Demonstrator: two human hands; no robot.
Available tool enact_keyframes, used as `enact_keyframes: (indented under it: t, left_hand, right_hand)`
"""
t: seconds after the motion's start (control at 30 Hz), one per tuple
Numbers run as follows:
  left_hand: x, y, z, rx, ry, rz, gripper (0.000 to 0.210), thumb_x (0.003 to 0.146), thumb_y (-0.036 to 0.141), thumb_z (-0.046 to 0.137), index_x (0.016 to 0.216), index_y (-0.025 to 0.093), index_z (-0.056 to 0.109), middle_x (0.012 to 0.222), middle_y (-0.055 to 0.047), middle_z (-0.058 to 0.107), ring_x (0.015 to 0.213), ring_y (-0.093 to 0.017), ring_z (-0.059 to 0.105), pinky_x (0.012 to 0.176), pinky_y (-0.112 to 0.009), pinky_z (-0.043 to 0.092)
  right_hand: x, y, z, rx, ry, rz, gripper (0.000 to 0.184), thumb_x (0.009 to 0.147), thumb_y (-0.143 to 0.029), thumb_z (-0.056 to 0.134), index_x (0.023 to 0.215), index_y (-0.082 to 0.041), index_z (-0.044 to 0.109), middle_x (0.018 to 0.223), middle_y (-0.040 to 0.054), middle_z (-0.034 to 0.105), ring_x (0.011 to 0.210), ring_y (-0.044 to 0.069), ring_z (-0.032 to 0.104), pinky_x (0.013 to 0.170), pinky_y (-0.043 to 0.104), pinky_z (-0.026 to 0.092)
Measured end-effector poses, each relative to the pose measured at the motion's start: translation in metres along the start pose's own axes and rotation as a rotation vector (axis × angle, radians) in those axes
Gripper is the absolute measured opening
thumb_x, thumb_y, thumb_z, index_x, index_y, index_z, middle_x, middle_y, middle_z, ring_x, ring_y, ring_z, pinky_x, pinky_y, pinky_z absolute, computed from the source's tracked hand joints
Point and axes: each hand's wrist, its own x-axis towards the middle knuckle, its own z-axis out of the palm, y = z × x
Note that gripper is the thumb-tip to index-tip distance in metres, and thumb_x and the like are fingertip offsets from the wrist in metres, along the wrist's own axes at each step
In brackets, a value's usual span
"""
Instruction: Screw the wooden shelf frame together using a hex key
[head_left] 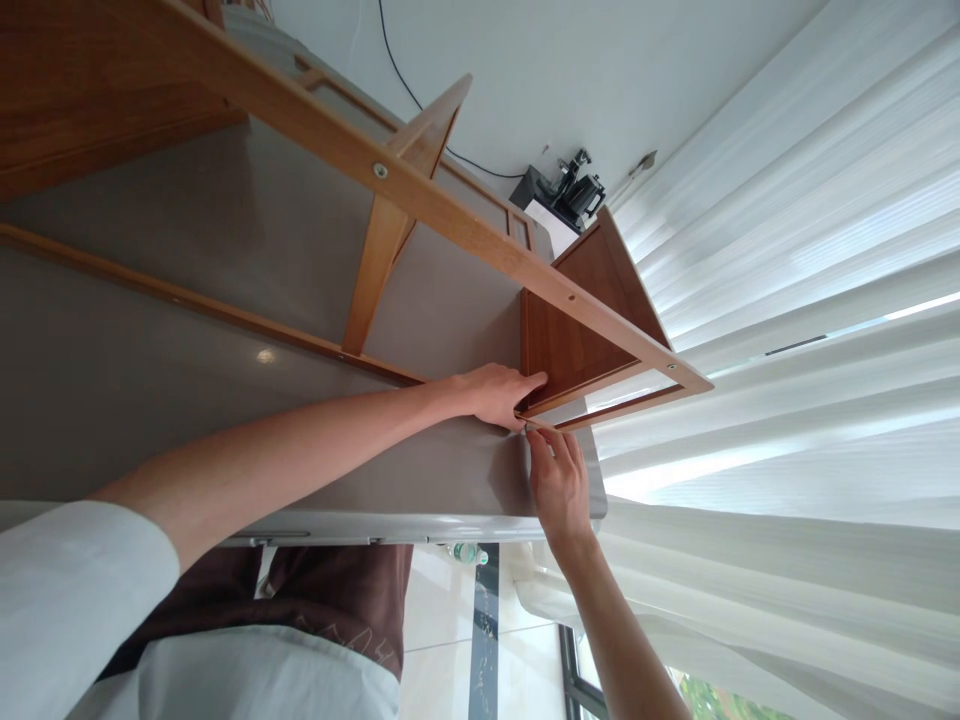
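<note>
A wooden furniture frame (480,235) with rails, a cross panel (375,262) and an end panel (577,325) stands on a grey table (300,440). My left hand (495,393) is closed round the frame's low near corner, where the bottom rail meets the end panel, its thumb lying against the wood. Just beside it, my right hand (559,480) pinches at the outer face of that same corner. Its fingertips touch the wood, and whatever small thing lies between them is too hidden to name. Metal fasteners show along the upper rail.
White curtains (787,430) hang close to the table's right end. Behind the table, black appliances (574,190) sit on a small stand, with a black cable (405,80) along the wall. A plastic bottle (466,553) is low down by the table's front edge.
</note>
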Motion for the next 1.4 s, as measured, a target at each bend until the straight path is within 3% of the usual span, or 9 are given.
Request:
enact_keyframes:
  t: [0.2,0.63,0.97,1.17,1.4]
  left_hand:
    - [-0.001,0.0,-0.002,-0.002,-0.001,-0.002,0.061,0.078,0.048,0.065,0.129,0.022,0.044,0.099,-0.008,0.074,0.086,-0.029,0.071,0.06,-0.031,0.042]
    - [-0.001,0.002,-0.002,0.013,0.0,-0.004,0.054,0.08,0.049,0.064,0.123,0.022,0.046,0.097,-0.007,0.074,0.082,-0.027,0.071,0.057,-0.031,0.039]
    - [-0.001,0.002,-0.003,0.007,0.0,0.014,0.053,0.08,0.048,0.062,0.123,0.021,0.045,0.096,-0.007,0.075,0.082,-0.027,0.071,0.056,-0.031,0.039]
    - [0.0,0.001,-0.002,0.022,0.007,0.022,0.056,0.08,0.047,0.062,0.125,0.02,0.045,0.098,-0.008,0.074,0.081,-0.027,0.071,0.053,-0.031,0.036]
    - [0.0,0.0,0.0,0.02,0.008,0.014,0.057,0.079,0.048,0.063,0.126,0.021,0.045,0.097,-0.008,0.074,0.083,-0.028,0.071,0.056,-0.031,0.039]
  right_hand:
    - [-0.002,0.003,0.008,0.125,0.067,0.104,0.023,0.101,-0.019,0.047,0.109,-0.021,0.069,0.11,0.0076,0.072,0.097,0.021,0.061,0.087,0.037,0.053]
    - [-0.007,-0.002,0.016,0.202,0.122,0.199,0.024,0.102,-0.022,0.048,0.11,-0.021,0.07,0.11,0.0081,0.072,0.104,0.021,0.062,0.089,0.037,0.053]
    - [-0.011,-0.001,0.016,0.179,0.141,0.19,0.02,0.102,-0.021,0.05,0.108,-0.02,0.07,0.107,0.0072,0.072,0.1,0.02,0.061,0.088,0.035,0.053]
    - [-0.009,-0.002,0.012,0.108,0.107,0.106,0.021,0.101,-0.017,0.049,0.108,-0.019,0.069,0.109,0.0085,0.071,0.099,0.021,0.06,0.088,0.036,0.053]
    - [-0.008,-0.003,0.007,-0.006,0.059,0.008,0.033,0.099,-0.007,0.042,0.118,-0.019,0.067,0.11,0.0115,0.07,0.105,0.023,0.059,0.091,0.04,0.051]
